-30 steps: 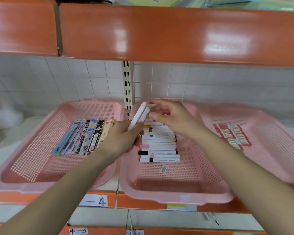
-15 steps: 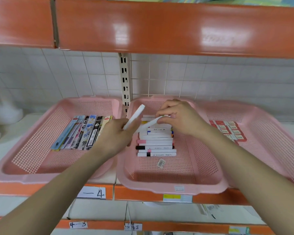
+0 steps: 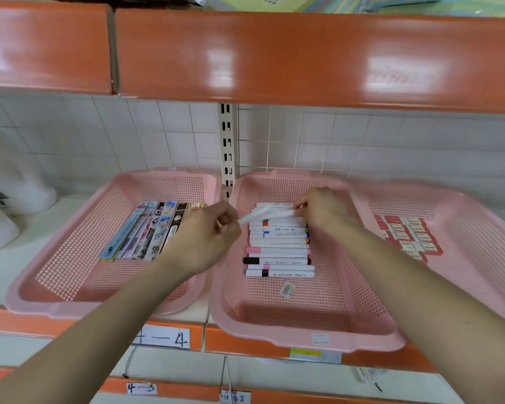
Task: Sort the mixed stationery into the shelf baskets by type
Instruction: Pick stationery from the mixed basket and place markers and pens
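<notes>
Left hand (image 3: 207, 237) pinched a white marker (image 3: 254, 217) above the middle basket (image 3: 303, 336) | right hand (image 3: 322, 208) — fingertips curled — pinched a second marker (image 3: 283, 213) (blurred) atop the marker row (image 3: 277, 246).

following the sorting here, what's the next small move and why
Probably the right hand should lower its marker and let go. It pinches that marker right over the far end of the marker row in the middle basket, roughly in line with the others. The left hand holds another marker that could follow.
</notes>
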`<state>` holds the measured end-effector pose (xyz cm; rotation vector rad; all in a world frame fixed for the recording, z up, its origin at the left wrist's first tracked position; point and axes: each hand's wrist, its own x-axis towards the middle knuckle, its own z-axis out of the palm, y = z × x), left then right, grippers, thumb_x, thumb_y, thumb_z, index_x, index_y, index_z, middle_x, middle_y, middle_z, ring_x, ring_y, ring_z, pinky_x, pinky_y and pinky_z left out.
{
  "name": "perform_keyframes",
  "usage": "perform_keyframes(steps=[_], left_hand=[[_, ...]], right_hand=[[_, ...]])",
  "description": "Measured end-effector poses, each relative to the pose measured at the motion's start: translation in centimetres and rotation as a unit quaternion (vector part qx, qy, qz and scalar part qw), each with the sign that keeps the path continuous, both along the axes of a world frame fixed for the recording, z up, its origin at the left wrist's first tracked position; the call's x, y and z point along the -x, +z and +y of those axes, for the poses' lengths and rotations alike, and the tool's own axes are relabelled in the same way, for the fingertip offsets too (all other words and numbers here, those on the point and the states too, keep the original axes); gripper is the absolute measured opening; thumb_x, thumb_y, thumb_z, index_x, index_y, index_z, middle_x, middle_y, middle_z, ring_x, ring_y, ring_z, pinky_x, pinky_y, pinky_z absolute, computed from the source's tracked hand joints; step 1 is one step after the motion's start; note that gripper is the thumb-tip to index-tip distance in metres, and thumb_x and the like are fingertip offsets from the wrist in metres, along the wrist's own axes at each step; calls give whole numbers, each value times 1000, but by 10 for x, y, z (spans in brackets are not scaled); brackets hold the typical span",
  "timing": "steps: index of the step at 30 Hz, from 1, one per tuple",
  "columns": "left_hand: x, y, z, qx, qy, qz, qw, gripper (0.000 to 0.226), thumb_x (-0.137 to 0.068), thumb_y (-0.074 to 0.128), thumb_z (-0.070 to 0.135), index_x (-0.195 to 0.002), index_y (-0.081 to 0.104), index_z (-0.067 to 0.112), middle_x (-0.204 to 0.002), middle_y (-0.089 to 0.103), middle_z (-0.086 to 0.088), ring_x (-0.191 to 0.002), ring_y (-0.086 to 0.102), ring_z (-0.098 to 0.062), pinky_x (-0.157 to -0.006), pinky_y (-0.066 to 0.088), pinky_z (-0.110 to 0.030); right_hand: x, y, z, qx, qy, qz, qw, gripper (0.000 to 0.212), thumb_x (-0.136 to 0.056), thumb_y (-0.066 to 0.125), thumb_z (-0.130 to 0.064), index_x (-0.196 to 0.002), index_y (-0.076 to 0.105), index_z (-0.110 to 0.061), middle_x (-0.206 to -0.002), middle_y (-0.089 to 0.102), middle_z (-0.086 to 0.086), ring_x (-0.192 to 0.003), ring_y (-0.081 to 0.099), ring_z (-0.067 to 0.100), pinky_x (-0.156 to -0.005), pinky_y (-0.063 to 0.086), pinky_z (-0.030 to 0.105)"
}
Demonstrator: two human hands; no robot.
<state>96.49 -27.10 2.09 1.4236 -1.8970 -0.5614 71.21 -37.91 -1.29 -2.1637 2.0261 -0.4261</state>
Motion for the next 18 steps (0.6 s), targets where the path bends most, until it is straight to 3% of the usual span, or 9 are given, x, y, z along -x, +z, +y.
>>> perform_keyframes(steps=[2,5,9,15,18], left_hand=[[1,0,-2,11,-20,-26,999,11,-88,63,8,-84,65,18,-74,61,7,-67,55,-1,-58,38,-6],[5,-4,-12,37,-51,-94,994,8,-86,67,11,-89,70,18,-86,63,4,-77,57,-11,-68,35,-7],[22,-7,-35,47,-67,-131,988,12,-89,69,20,-100,75,21,-96,63,10,-89,55,-11,-80,38,-21],[56,-8,-76,-19,-84,-255,963,19,-90,69,31,-108,72,30,-97,58,18,-102,56,-9,-90,48,-32],[68,-13,-88,-37,-89,-289,953,17,-90,70,29,-107,73,29,-94,57,17,-106,58,-10,-75,45,-27]], right_hand=[[-2,-7,0,-14,-7,-3,1000,17,-89,70,-25,-104,76,-29,-118,69,-5,-101,64,17,-85,51,28],[-1,-9,-1,-18,-14,-9,1000,15,-86,73,-25,-101,77,-29,-113,70,-3,-97,65,18,-83,51,27],[-1,-7,-1,-21,-19,-5,1000,11,-86,71,-23,-96,75,-26,-108,70,0,-94,64,19,-79,52,29],[7,2,3,-5,-19,-20,1000,27,-85,70,-17,-112,72,-22,-119,67,2,-108,62,21,-91,49,27],[14,3,7,-7,-17,-14,1000,23,-87,70,-20,-110,72,-20,-116,68,3,-107,62,22,-88,47,26]])
